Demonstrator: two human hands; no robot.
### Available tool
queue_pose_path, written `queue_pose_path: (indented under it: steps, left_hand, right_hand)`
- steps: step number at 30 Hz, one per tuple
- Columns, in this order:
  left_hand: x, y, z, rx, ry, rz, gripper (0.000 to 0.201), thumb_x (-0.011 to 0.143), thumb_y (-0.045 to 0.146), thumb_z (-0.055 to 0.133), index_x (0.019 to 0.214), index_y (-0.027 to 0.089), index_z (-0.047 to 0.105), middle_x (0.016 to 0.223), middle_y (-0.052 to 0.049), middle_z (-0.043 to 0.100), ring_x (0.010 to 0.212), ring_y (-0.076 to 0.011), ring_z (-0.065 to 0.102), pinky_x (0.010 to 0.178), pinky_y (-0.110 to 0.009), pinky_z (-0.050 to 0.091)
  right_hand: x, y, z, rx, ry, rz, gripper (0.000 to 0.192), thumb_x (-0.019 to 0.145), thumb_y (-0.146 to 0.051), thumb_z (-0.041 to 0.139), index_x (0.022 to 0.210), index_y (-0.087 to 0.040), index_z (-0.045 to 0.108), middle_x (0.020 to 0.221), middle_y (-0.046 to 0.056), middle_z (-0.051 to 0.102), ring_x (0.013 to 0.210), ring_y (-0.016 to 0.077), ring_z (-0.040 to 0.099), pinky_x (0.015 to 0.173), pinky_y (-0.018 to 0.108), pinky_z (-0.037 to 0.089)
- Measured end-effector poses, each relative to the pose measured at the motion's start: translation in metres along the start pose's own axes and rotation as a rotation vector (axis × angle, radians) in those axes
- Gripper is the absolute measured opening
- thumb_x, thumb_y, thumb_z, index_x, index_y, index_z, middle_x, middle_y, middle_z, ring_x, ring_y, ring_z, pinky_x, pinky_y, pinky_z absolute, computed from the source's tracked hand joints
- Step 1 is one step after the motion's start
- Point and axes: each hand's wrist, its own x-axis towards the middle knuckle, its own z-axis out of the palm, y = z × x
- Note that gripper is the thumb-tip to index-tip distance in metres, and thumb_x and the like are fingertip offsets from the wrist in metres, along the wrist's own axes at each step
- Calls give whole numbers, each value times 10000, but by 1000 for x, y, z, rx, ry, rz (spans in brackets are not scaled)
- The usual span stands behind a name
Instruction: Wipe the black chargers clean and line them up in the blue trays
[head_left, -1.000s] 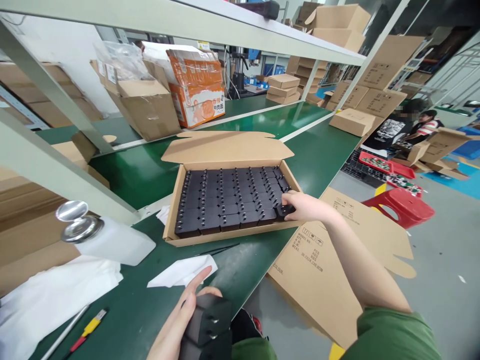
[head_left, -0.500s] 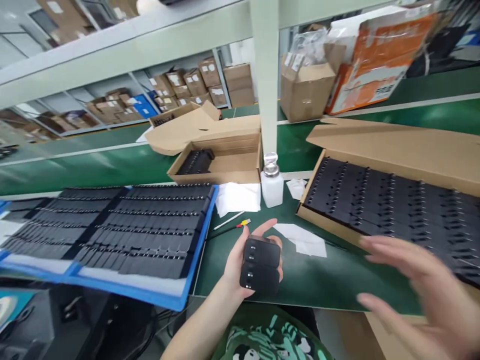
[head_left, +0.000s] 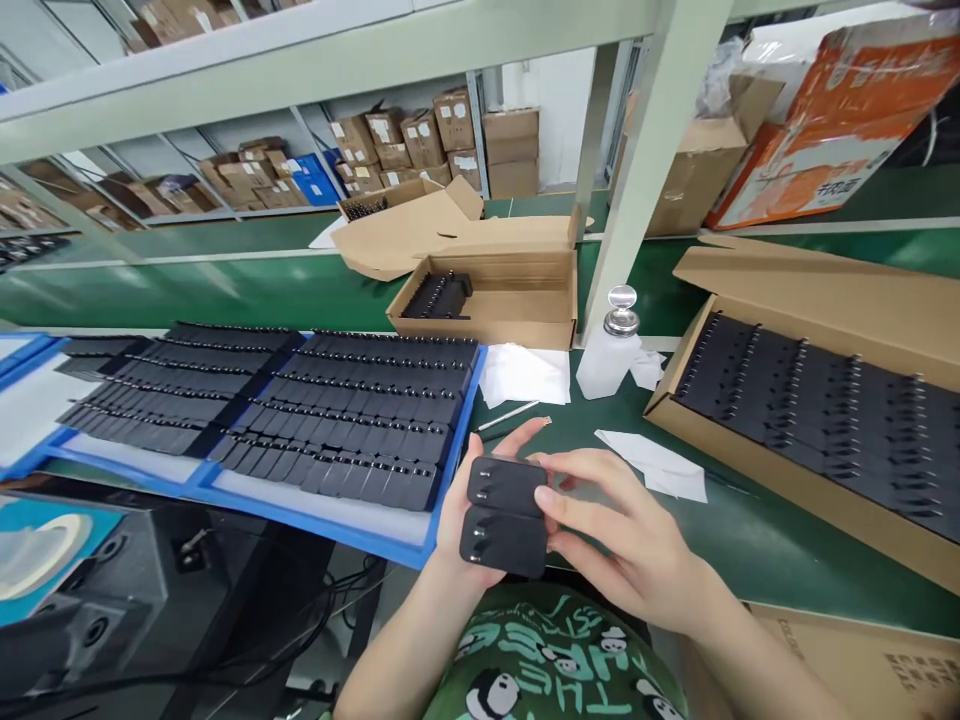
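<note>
My left hand holds two stacked black charger blocks low in the middle of the view, above the edge of the green bench. My right hand has come against them, fingers touching the right side of the upper block. To the right lies an open cardboard box packed with rows of black chargers. At the left a blue tray carries several rows of black chargers on white foam.
A white pump bottle with a metal cap stands by the shelf post. White wipes and a paper slip lie on the bench. A smaller open box holds a few chargers behind. Cartons fill the back shelves.
The view swung left from the full box to the tray. My right hand left the box and came back to the two blocks that my left hand has kept holding.
</note>
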Motion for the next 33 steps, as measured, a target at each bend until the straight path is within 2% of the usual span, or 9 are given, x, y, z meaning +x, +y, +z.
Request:
queue_pose_path:
  steps: [5,10,14,17,19,23,27,30,33]
  left_hand:
    - [-6,8,-4,-3,45,19,602,862,561,719,1309,164,659,914,-86,742,728,-204,711,612,-294,598]
    - [-5,13,-5,2,-27,-4,592,843,578,729,1296,201,670,884,-70,757,642,-219,732,556,-303,600]
    - [-4,15,-2,-20,57,28,602,834,549,755,1283,159,659,919,-66,739,730,-207,727,654,-308,615]
    - [-4,14,-3,3,23,37,616,866,586,695,1326,186,610,921,-55,709,642,-199,690,532,-316,586]
    - [-5,14,-4,31,8,63,600,894,599,645,1338,199,590,946,-53,688,617,-190,670,504,-322,575]
    - [-9,18,-1,88,22,87,583,898,576,658,1328,188,598,976,-50,680,673,-176,676,572,-319,606]
    - [-14,24,6,166,22,58,573,880,558,702,1309,187,625,973,-45,696,773,-169,705,702,-277,610]
    - [-15,25,8,163,26,55,554,894,557,686,1309,194,634,976,-43,706,742,-138,700,641,-206,572]
    - [-14,25,7,145,48,50,571,873,572,704,1304,202,644,974,-48,709,777,-158,704,659,-230,582]
  right_hand:
    - [8,-1,8,152,17,75,346,905,26,583,1147,-220,609,1382,125,546,1215,229,565,924,383,560]
    - [12,-1,10,160,23,99,482,906,-18,631,1343,-197,535,1356,149,611,1256,247,566,1033,455,503]
    - [15,0,9,190,28,79,369,890,7,625,1184,-216,626,1404,143,581,1195,235,587,981,435,527]
    - [23,-7,3,355,40,300,320,919,-71,622,1188,-244,626,1289,97,653,1115,206,616,941,390,541]
    - [31,-14,-2,428,63,482,298,930,-116,611,1195,-249,641,1103,57,675,946,162,621,838,327,550]
    - [45,-22,-7,601,-8,731,158,905,-162,637,1056,-207,645,725,-41,553,646,104,541,636,252,514]
    - [53,-24,-7,693,-2,814,120,856,-120,642,935,-192,589,764,-17,633,644,100,575,609,238,507]
    - [55,-24,-6,720,0,840,160,819,-92,652,907,-195,567,778,-15,645,651,98,586,614,232,507]
    - [57,-24,-5,792,16,866,177,794,-95,671,880,-191,550,746,-25,627,620,84,563,581,212,483]
